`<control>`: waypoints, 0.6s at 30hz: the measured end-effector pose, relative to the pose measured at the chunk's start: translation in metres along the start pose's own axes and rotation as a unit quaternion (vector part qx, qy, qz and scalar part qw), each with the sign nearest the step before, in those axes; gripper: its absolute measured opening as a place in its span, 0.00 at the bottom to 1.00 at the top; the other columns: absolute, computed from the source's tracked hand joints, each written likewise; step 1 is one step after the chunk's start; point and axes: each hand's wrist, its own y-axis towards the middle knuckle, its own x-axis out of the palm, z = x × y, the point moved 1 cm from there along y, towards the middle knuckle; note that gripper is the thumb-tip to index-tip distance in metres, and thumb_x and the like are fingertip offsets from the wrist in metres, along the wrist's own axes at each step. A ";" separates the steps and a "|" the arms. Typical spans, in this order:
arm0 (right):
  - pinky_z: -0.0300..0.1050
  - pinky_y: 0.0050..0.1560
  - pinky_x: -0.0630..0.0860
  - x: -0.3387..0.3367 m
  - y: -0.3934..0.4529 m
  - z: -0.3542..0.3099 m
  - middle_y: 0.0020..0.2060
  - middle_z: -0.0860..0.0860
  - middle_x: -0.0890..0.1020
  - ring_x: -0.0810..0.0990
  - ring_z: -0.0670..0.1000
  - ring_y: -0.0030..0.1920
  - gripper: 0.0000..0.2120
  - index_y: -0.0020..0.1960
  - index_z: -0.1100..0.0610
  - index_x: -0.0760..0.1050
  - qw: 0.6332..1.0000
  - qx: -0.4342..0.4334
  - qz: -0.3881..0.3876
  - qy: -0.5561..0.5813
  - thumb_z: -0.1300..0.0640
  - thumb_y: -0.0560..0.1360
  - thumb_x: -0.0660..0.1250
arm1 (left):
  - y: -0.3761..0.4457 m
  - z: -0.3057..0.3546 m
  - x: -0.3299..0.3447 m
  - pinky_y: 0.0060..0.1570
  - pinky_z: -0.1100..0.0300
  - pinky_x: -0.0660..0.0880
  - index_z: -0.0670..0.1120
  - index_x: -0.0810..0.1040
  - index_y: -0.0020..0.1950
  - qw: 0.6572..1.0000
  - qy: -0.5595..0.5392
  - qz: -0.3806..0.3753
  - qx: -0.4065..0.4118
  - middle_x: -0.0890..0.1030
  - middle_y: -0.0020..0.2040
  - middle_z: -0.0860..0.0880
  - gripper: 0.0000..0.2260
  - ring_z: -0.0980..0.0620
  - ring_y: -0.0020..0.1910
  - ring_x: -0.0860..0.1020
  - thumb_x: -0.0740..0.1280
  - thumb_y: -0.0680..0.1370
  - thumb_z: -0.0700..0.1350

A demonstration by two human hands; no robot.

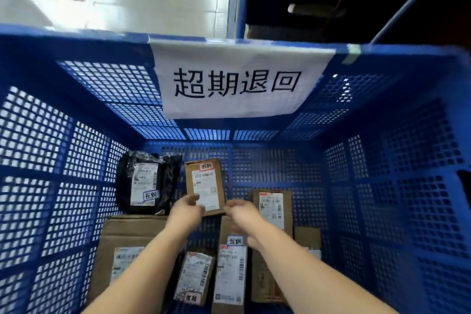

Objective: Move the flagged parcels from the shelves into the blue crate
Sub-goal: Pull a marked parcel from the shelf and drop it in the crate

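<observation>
Black bagged parcel (pixel 145 181) leans in the far left corner of the blue crate (pixel 38 135), its flag showing. My left hand (pixel 184 209) pinches the near left corner of the small cardboard parcel (pixel 205 186); my right hand (pixel 240 211) pinches its near right edge, both with fingers curled on it. It's low over the crate floor, tilted, just beside the black bag. I judge I should lower it flat into that bare gap, label up, then let go with both hands together, clear of the taller box (pixel 274 209) on the right
</observation>
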 end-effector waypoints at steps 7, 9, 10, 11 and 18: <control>0.44 0.46 0.71 -0.036 -0.113 -0.046 0.43 0.49 0.77 0.73 0.50 0.49 0.09 0.57 0.52 0.74 0.995 -0.055 0.055 0.062 0.59 0.80 0.60 | -0.105 0.071 -0.019 0.48 0.57 0.71 0.43 0.77 0.61 0.997 -0.050 -0.054 0.023 0.81 0.54 0.43 0.12 0.46 0.49 0.78 0.64 0.77 0.38; 0.44 0.48 0.73 -0.048 -0.147 -0.061 0.42 0.49 0.77 0.74 0.50 0.47 0.07 0.54 0.52 0.75 0.992 -0.070 0.076 0.071 0.59 0.79 0.60 | -0.135 0.093 -0.023 0.41 0.60 0.72 0.41 0.77 0.60 0.994 -0.081 -0.068 0.028 0.80 0.47 0.44 0.11 0.49 0.42 0.76 0.64 0.78 0.38; 0.44 0.47 0.72 -0.055 -0.162 -0.067 0.40 0.48 0.78 0.74 0.50 0.46 0.07 0.54 0.52 0.75 0.991 -0.079 0.083 0.074 0.58 0.79 0.60 | -0.151 0.104 -0.025 0.35 0.62 0.73 0.40 0.76 0.60 0.991 -0.099 -0.081 0.028 0.79 0.43 0.45 0.10 0.50 0.39 0.75 0.63 0.78 0.37; 0.44 0.46 0.72 -0.061 -0.178 -0.073 0.39 0.48 0.77 0.75 0.51 0.45 0.07 0.53 0.52 0.75 0.989 -0.089 0.092 0.077 0.58 0.80 0.60 | -0.167 0.116 -0.026 0.30 0.63 0.71 0.40 0.76 0.59 0.989 -0.112 -0.091 0.032 0.78 0.40 0.46 0.09 0.51 0.36 0.74 0.62 0.79 0.36; 0.47 0.45 0.74 -0.102 -0.293 -0.096 0.39 0.50 0.77 0.75 0.51 0.44 0.09 0.43 0.50 0.76 0.975 -0.129 0.139 0.118 0.59 0.78 0.61 | -0.269 0.181 -0.036 0.34 0.60 0.72 0.42 0.76 0.59 0.979 -0.105 -0.129 0.120 0.80 0.46 0.43 0.09 0.49 0.42 0.76 0.63 0.79 0.37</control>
